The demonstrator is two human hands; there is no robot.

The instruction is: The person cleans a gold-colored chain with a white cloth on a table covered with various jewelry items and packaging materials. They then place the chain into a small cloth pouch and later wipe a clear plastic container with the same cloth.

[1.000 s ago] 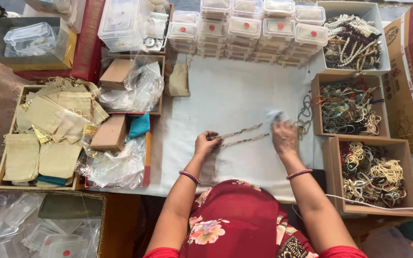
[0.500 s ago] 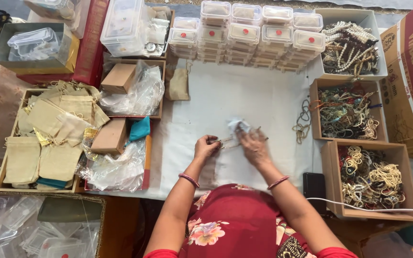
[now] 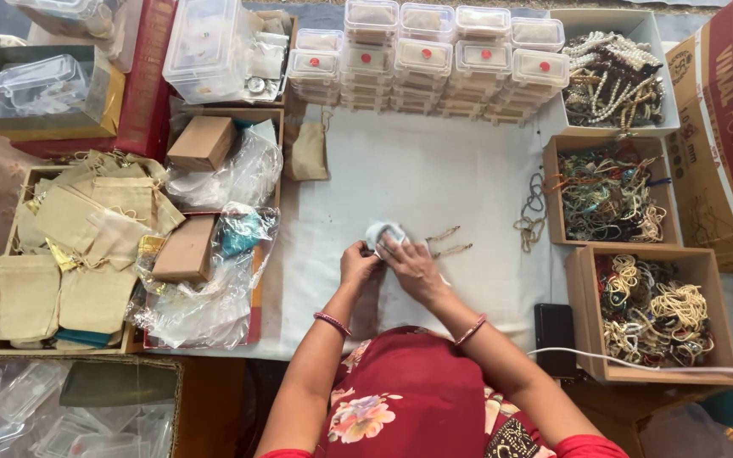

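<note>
While both hands meet over the white cloth, the left hand and right hand together pinch a small pale blue pouch. Two beaded strands trail just right of the right hand; box of beaded bracelets farther right.
</note>
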